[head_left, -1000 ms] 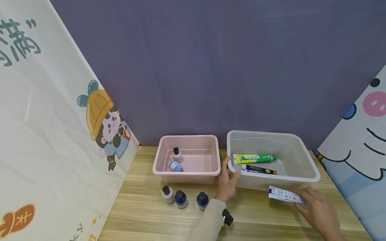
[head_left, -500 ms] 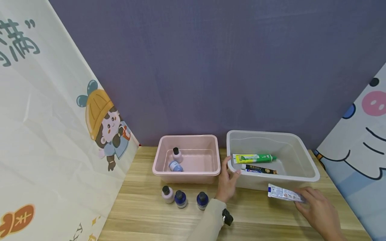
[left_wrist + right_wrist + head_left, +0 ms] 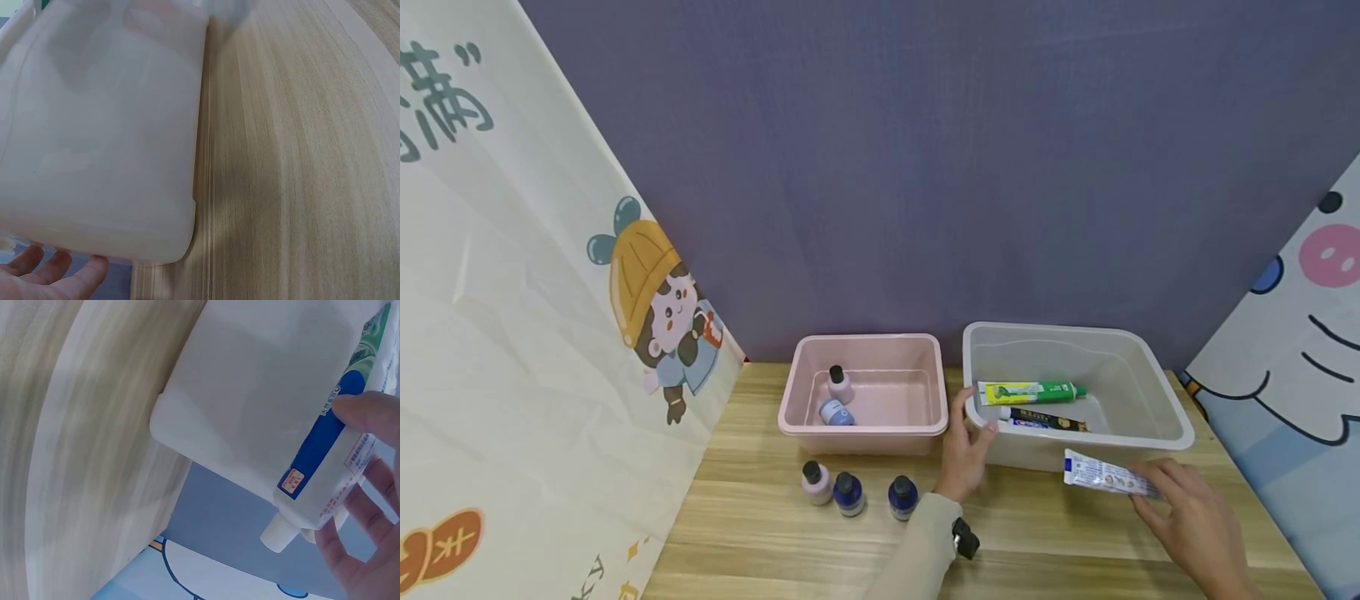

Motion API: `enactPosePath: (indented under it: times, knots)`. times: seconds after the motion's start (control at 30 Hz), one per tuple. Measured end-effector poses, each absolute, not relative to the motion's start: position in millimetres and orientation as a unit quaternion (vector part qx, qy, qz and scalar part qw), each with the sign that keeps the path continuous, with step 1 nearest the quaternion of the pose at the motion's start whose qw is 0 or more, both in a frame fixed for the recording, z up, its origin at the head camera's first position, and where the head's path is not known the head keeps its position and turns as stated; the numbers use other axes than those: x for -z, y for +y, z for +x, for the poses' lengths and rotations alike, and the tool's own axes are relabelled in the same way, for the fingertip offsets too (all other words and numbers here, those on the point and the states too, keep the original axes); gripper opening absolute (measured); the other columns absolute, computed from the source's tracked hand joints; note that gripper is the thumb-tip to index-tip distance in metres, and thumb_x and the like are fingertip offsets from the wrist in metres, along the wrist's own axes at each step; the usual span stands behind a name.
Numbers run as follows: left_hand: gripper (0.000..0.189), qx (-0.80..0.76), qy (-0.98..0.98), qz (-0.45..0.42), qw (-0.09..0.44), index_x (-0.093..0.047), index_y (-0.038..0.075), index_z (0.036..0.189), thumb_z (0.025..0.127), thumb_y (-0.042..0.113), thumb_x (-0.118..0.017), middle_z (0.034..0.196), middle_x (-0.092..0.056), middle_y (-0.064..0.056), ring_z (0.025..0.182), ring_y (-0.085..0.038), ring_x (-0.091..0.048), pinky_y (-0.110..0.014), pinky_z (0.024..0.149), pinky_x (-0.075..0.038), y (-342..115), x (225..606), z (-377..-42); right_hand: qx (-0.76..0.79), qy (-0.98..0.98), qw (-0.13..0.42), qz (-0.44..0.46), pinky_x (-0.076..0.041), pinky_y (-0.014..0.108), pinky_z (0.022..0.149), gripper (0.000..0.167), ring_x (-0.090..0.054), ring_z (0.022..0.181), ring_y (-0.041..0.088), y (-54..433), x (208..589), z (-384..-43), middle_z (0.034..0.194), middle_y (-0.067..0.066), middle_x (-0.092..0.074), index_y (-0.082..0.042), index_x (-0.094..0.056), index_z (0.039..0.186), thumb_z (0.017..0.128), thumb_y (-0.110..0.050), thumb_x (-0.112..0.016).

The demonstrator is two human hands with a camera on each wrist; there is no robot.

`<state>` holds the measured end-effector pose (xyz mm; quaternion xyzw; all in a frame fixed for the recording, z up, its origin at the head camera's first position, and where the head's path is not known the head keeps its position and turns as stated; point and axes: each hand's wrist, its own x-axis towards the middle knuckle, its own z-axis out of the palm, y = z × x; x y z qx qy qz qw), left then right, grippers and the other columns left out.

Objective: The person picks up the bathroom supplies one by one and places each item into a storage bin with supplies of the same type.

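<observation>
My left hand [image 3: 961,460] grips the near left corner of a white plastic storage bin [image 3: 1037,454], thumb on the front rim and fingers along the left side. In the left wrist view, those fingertips [image 3: 94,265] lie against the bin's end wall [image 3: 106,137]. A white toothpaste tube [image 3: 1101,472] is pinched in my right hand [image 3: 1191,517], just in front of the bin. The right wrist view shows its blue and green label, the thumb on top and the white cap [image 3: 280,532]. Inside the bin lie a green-yellow toothpaste tube [image 3: 1030,393] and a black one [image 3: 1048,418], partly over another blue-marked tube.
Left of the white bin stands a pink bin [image 3: 865,442] holding a small pale bottle [image 3: 840,387] and a blue bottle [image 3: 835,412]. On the wooden table before it are a pale bottle [image 3: 817,483] and two dark blue bottles [image 3: 848,495]. A grey-blue wall rises behind.
My right hand has lifted the toothpaste tube slightly, up toward the bin's front rim. My left hand keeps its hold on the corner, and the bins and bottles stay in place.
</observation>
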<state>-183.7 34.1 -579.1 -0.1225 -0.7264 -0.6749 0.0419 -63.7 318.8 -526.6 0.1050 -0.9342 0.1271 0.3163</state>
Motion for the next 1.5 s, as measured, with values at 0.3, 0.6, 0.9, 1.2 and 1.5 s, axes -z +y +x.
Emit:
enactPosePath:
  times: [0.3,0.6,0.9,1.2,1.5]
  knots:
    - [0.065,0.672,-0.730,-0.117,0.037,-0.031,0.027,0.157,0.100,0.031,-0.061,0.155,-0.047,0.004,0.133,-0.016,-0.053,-0.035,0.107,-0.045,34,577,-182,-0.126,-0.928,0.333,0.111,-0.039,0.031,0.071,0.085,-0.060,0.087,0.028,314,519,-63,0.097,0.006,-0.068,-0.010,-0.074,0.099,0.093,-0.078,-0.023]
    - [0.065,0.668,-0.734,-0.113,0.037,-0.031,0.028,0.157,0.100,0.033,-0.062,0.155,-0.048,0.003,0.133,-0.018,-0.054,-0.038,0.105,-0.047,34,578,-181,-0.124,-0.921,0.345,0.132,-0.040,0.032,0.072,0.080,-0.060,0.085,0.027,313,512,-64,0.098,0.006,-0.068,-0.011,-0.074,0.099,0.096,-0.075,-0.026]
    - [0.063,0.669,-0.733,-0.115,0.040,-0.031,0.038,0.154,0.100,0.034,-0.062,0.155,-0.048,0.005,0.133,-0.016,-0.053,-0.035,0.105,-0.046,34,579,-182,-0.122,-0.920,0.347,0.136,-0.038,0.032,0.077,0.083,-0.059,0.087,0.028,315,507,-66,0.099,0.008,-0.067,-0.009,-0.074,0.101,0.096,-0.075,-0.024]
    - [0.063,0.677,-0.725,-0.121,0.039,-0.031,0.039,0.154,0.100,0.033,-0.062,0.158,-0.044,0.005,0.136,-0.016,-0.051,-0.037,0.109,-0.045,34,579,-183,-0.114,-0.921,0.348,0.130,-0.037,0.030,0.074,0.083,-0.058,0.087,0.028,315,501,-69,0.097,0.006,-0.067,-0.011,-0.076,0.101,0.096,-0.076,-0.024]
    - [0.064,0.675,-0.726,-0.124,0.040,-0.031,0.030,0.156,0.100,0.033,-0.061,0.159,-0.045,-0.004,0.136,-0.018,-0.051,-0.039,0.108,-0.045,34,578,-183,-0.107,-0.919,0.354,0.136,-0.040,0.029,0.068,0.081,-0.059,0.085,0.026,313,491,-75,0.097,0.007,-0.068,-0.012,-0.076,0.101,0.097,-0.075,-0.024]
